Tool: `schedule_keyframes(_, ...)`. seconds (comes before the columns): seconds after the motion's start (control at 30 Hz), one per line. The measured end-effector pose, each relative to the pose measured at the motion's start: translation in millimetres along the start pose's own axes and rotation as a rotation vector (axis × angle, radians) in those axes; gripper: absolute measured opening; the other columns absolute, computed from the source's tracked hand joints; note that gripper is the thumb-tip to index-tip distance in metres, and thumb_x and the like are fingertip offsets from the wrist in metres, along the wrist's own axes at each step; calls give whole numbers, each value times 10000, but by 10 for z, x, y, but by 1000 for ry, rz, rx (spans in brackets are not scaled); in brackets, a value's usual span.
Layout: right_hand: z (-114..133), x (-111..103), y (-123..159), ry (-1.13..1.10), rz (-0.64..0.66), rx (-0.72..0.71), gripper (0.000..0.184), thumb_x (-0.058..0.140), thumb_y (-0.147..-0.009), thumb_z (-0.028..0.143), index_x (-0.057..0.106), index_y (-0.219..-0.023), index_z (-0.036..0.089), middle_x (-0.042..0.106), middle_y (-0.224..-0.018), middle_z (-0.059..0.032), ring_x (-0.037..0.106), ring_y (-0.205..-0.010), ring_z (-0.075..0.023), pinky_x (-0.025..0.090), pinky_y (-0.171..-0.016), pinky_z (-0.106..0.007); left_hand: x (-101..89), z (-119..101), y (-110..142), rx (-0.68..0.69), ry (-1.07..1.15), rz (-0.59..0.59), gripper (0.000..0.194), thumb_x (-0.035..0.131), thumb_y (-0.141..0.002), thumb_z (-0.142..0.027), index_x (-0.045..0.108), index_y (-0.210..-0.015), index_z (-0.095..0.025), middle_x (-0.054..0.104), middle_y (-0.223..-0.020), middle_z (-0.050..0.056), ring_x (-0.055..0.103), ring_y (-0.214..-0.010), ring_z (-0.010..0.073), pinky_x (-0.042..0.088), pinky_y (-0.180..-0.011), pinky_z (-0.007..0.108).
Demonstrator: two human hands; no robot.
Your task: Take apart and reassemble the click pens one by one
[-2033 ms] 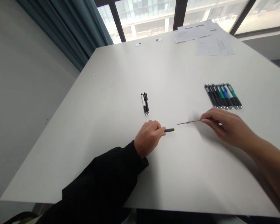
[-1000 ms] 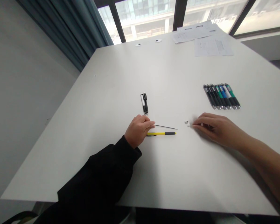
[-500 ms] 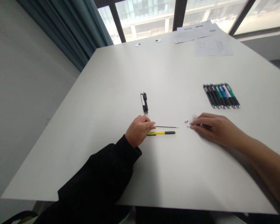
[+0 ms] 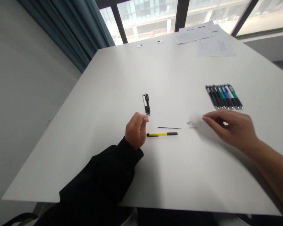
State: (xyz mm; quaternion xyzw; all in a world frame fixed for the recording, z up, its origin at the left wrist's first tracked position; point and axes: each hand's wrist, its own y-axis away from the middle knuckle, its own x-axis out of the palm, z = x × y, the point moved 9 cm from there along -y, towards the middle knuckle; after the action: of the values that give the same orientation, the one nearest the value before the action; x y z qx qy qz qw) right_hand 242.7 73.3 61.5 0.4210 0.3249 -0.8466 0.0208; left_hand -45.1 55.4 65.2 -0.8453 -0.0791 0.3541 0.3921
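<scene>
One white table (image 4: 113, 94) is the work surface; it looks smooth, so round parts may roll on it. Left hand (image 4: 135, 130): near centre, fingers curled in and thumb laid against them; nothing shows in its grip. Right hand (image 4: 233, 125): to the right, thumb and forefinger brought together at the tips, apparently raised above the surface, with no item visible between them.

Row of pens (image 4: 224, 97): far right, side by side, just beyond the right hand. Pair of pens (image 4: 148, 105): just beyond the left hand, lying together.

Yellow pen (image 4: 162, 134): near centre, lying left to right, its left end just beside the left hand; contact cannot be confirmed. Expect a light, stiff barrel. Take hold at the dark section toward its right end, likely the surest grip.

Thin dark rod (image 4: 169, 127): just beyond the yellow pen and roughly parallel. Judged very light and liable to bend; pinch mid-length and avoid the pale right tip.

Short thin piece (image 4: 192, 127): right of the rod, apart from it. Probably easily lost; use fingertips only.

Small half-round piece (image 4: 188, 122): just beyond the short piece; material unclear.
</scene>
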Motion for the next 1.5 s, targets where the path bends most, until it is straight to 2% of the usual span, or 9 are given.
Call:
schedule_keyframes(0.17, 85, 47, 4, 72, 5, -144, 17, 680, -936, 216, 696, -931, 218, 697, -724, -25, 590, -564, -147, 444, -537, -297, 64, -14, 7, 38, -27, 49, 272, 402, -1069, -205, 547, -840, -187, 570, -764, 13, 539, -705, 140, 452, -665, 269)
schedule_keyframes(0.33, 438, 307, 90, 180, 148, -414, 99, 656, -944, 174, 717, -1020, 161, 706, -798, -62, 611, -691, -188, 462, -607, -314, 525, -290, 194, 288, -110, 501, 249, 564, -1017, -401, 628, -965, -166, 665, -909, 61, 573, -803, 190, 477, -743, 327)
schedule_keyframes(0.47, 651, 562, 151, 159, 253, -500, 165, 578, -996, 170, 718, -1070, 124, 701, -838, -95, 583, -748, -211, 478, -693, -348, 718, -336, 324, 291, -220, 659, 236, 691, -941, -374, 649, -1023, -156, 674, -988, 68, 578, -861, 210, 459, -765, 342)
schedule_keyframes(0.57, 714, 692, 152, 202, 271, -508, 219, 555, -1014, 193, 710, -1140, 103, 694, -853, -108, 573, -761, -222, 458, -704, -364, 717, -358, 321, 280, -212, 637, 130, 625, -989, -287, 649, -946, -167, 671, -923, 53, 572, -837, 204, 443, -748, 342)
schedule_keyframes(0.8, 723, 798, 187, 202, 397, -522, 244, 482, -1041, 191, 715, -1080, 129, 660, -831, -94, 552, -769, -226, 436, -718, -363, 412, -233, 133, 80, 76, 320, 135, 453, -1056, -223, 576, -1035, -171, 653, -987, 87, 606, -911, 191, 519, -823, 345)
schedule_keyframes(0.9, 737, 773, 215, 174, 438, -538, 264, 449, -1042, 165, 711, -1021, 140, 652, -827, -93, 551, -761, -227, 443, -723, -359, 340, -141, 127, 10, 149, 248, 127, 422, -1060, -202, 547, -1076, -187, 627, -949, 56, 609, -861, 163, 528, -788, 309)
schedule_keyframes(1.03, 745, 783, 249, 223, 469, -525, 234, 486, -1007, 141, 690, -891, 132, 621, -788, -88, 548, -721, -230, 449, -717, -365, 356, -65, 148, -42, 164, 265, 118, 426, -1057, -196, 540, -1087, -189, 611, -903, 26, 585, -759, 135, 501, -709, 271)
schedule_keyframes(1.33, 682, 747, 251, 179, 431, -490, 149, 494, -936, 104, 607, -852, 153, 625, -793, -94, 589, -726, -243, 507, -698, -378, 386, -69, 138, -33, 142, 300, 72, 480, -1040, -215, 537, -1074, -188, 622, -942, 39, 610, -837, 156, 510, -746, 287)
schedule_keyframes(1.5, 479, 468, 86, -33, 283, -260, 81, 484, -958, 153, 543, -931, 201, 646, -777, -58, 615, -663, -192, 504, -617, -307, 392, -43, 149, -27, 127, 296, 64, 478, -1032, -185, 526, -1072, -194, 620, -952, 40, 611, -860, 164, 524, -774, 304)
